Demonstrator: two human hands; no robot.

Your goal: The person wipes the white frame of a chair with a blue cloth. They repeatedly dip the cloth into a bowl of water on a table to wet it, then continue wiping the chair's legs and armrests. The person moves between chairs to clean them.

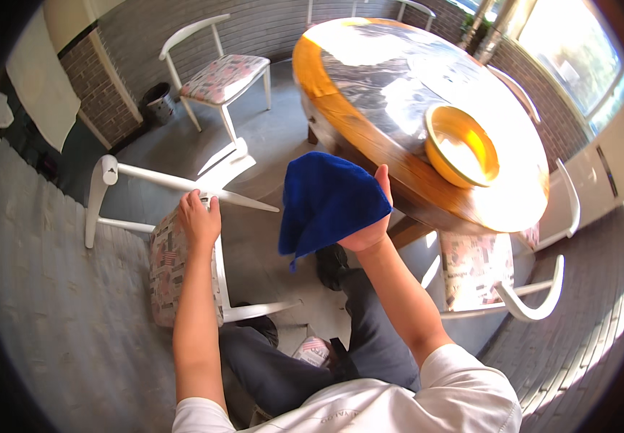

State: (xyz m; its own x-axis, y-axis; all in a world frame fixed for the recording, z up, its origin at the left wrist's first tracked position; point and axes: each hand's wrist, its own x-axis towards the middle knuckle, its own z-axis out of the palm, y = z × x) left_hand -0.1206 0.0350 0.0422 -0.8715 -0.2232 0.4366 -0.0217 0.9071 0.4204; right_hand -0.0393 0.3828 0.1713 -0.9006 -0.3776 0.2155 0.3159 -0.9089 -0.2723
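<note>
A white chair (218, 270) with a patterned padded seat is tipped over at my left, its seat facing the grey wall and its legs pointing right. My left hand (199, 219) grips the edge of that seat near a leg. From my right hand (371, 230) hangs a blue cloth (331, 203), which covers most of the fingers and leaves the thumb showing. The cloth is in the air, between the tipped chair and the round wooden table (323, 76).
A yellow basin (461, 146) stands near the table's edge. Another white chair (225, 81) is upright at the back beside a dark bin (159, 103). At right, a chair (477, 270) stands close to the table. The grey wall (74, 303) bounds my left.
</note>
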